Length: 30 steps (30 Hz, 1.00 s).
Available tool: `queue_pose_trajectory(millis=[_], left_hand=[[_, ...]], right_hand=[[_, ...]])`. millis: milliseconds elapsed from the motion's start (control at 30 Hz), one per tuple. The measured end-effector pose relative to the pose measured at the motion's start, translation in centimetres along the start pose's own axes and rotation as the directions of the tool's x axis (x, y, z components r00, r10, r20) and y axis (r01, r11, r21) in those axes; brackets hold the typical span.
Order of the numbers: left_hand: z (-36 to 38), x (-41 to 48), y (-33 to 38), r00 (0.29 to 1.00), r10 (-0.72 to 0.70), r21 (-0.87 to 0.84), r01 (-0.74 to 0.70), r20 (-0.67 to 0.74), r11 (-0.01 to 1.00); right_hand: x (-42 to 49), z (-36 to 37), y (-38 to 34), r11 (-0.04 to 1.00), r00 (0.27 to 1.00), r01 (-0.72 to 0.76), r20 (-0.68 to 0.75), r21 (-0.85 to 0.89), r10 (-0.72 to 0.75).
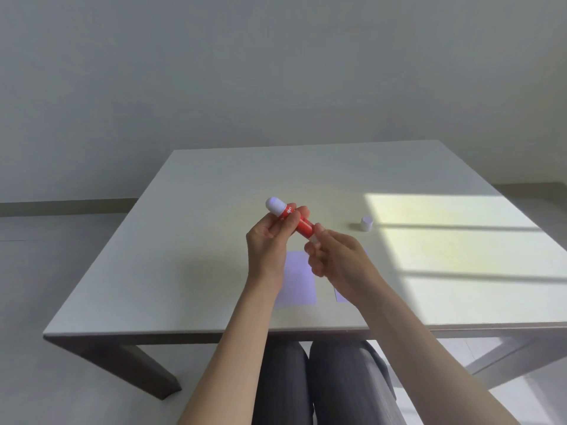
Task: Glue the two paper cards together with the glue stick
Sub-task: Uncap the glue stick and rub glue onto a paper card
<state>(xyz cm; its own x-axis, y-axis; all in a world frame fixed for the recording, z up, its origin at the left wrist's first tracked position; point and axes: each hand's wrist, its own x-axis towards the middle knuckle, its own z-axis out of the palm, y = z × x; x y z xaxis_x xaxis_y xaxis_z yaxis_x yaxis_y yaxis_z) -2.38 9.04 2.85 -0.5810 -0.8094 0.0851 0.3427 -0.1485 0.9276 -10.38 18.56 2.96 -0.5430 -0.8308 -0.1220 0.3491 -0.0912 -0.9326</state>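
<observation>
**Cards bare, glue stick uncapped**

Nearest us, two pale lilac paper cards [299,279] lie apart, unglued. Our left hand [266,240] pinches the red glue stick [296,220]; right hand [333,257] pinches its base. Small white cap [366,223] beyond.

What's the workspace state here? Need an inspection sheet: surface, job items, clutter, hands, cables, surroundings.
Surface: pale table, sunlit patch on its right side.
Job's things: glue stick held in the air above the table by both hands, white end up-left; two paper cards flat side by side, partly hidden by the hands; small white cap standing apart on the table.
Clutter: nothing seen.
Grippers: left hand grips the red barrel; right hand pinches the lower end.
Cables: nothing seen.
Surroundings: plain wall, pale floor, person's knees under the table.
</observation>
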Motion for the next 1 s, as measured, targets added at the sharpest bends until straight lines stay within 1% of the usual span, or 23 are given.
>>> queue_pose_trajectory(millis=[33, 67, 100, 133, 200, 300, 367, 433, 500, 533, 600, 633, 667, 700, 733, 767, 800, 867, 933, 1000], left_hand=[[-0.1, 0.0, 0.0, 1.000, -0.006, -0.002, 0.006, 0.028, 1.000], [-0.4, 0.1, -0.1, 0.998, -0.015, -0.011, 0.016, 0.068, 1.000], [-0.6, 0.1, 0.0, 0.993, -0.025, -0.027, 0.029, 0.119, 0.999], [-0.7, 0.1, 0.0, 0.984, -0.030, -0.040, 0.038, 0.176, 0.998], [-1.1, 0.1, 0.1, 0.959, -0.027, -0.034, 0.038, 0.281, 0.999], [-1.7, 0.2, 0.3, 0.926, -0.028, 0.039, 0.015, 0.376, 0.999], [-2.0, 0.3, 0.3, 0.921, -0.023, 0.093, -0.015, 0.388, 0.996], [-1.8, 0.3, 0.4, 0.932, -0.029, 0.118, -0.015, 0.361, 0.993], [-1.6, 0.3, 0.3, 0.944, -0.034, 0.154, -0.018, 0.329, 0.988], [-1.9, 0.3, 0.4, 0.948, -0.030, 0.190, -0.032, 0.316, 0.981], [-3.5, 0.4, 0.4, 0.949, -0.044, 0.318, -0.061, 0.313, 0.946], [-4.8, 0.4, 0.5, 0.943, -0.084, 0.433, -0.067, 0.321, 0.899], [-6.2, 0.5, 0.4, 0.933, -0.146, 0.586, -0.080, 0.329, 0.806], [-7.6, 0.5, 0.1, 0.918, -0.220, 0.735, -0.103, 0.329, 0.670], [-8.8, 0.4, -0.2, 0.903, -0.287, 0.839, -0.129, 0.320, 0.529], [-9.5, 0.4, -0.6, 0.891, -0.330, 0.890, -0.152, 0.311, 0.430], [-9.7, 0.2, -0.9, 0.885, -0.342, 0.902, -0.170, 0.317, 0.396], [-9.7, 0.1, -1.7, 0.879, -0.315, 0.887, -0.214, 0.357, 0.409], [-9.7, 0.3, -2.3, 0.882, -0.298, 0.891, -0.239, 0.366, 0.387], [-9.9, 0.6, -2.6, 0.891, -0.295, 0.900, -0.225, 0.345, 0.373]], right_hand=[[0.0, 0.1, -0.1, 0.991, 0.993, -0.122, -0.003, 0.049, 0.122], [0.0, 0.2, -0.3, 0.966, 0.970, -0.241, -0.004, 0.095, 0.243], [0.0, 0.2, -0.4, 0.933, 0.941, -0.336, -0.002, 0.129, 0.339], [0.1, 0.3, -0.4, 0.904, 0.915, -0.400, 0.003, 0.149, 0.404], [0.0, 0.4, -0.3, 0.866, 0.880, -0.472, 0.026, 0.163, 0.475], [0.0, 0.2, 0.0, 0.840, 0.861, -0.508, 0.067, 0.194, 0.505], [0.0, 0.0, 0.1, 0.859, 0.889, -0.457, 0.082, 0.229, 0.451], [-0.1, 0.2, 0.0, 0.920, 0.946, -0.322, 0.102, 0.225, 0.307], [-0.1, 0.6, -0.2, 0.949, 0.977, -0.204, 0.116, 0.238, 0.181], [0.0, 0.6, -0.3, 0.951, 0.985, -0.165, 0.100, 0.263, 0.144], [0.4, 0.1, -0.7, 0.941, 0.992, -0.121, -0.005, 0.315, 0.129], [0.6, -0.5, -0.9, 0.942, 0.989, -0.095, -0.074, 0.322, 0.125], [0.6, -1.3, -1.1, 0.951, 0.985, -0.056, -0.139, 0.305, 0.103], [0.7, -1.9, -1.1, 0.967, 0.979, -0.011, -0.195, 0.254, 0.062], [0.8, -2.3, -1.0, 0.985, 0.971, 0.037, -0.239, 0.169, 0.004], [0.9, -2.4, -0.8, 0.995, 0.962, 0.082, -0.265, 0.058, -0.064], [1.0, -2.2, -0.4, 0.991, 0.953, 0.120, -0.272, -0.058, -0.132], [1.4, -1.6, 0.5, 0.946, 0.936, 0.176, -0.252, -0.272, -0.247], [1.7, -0.9, 1.5, 0.859, 0.926, 0.209, -0.188, -0.467, -0.327], [1.9, -0.4, 2.5, 0.761, 0.918, 0.255, -0.098, -0.597, -0.384]])
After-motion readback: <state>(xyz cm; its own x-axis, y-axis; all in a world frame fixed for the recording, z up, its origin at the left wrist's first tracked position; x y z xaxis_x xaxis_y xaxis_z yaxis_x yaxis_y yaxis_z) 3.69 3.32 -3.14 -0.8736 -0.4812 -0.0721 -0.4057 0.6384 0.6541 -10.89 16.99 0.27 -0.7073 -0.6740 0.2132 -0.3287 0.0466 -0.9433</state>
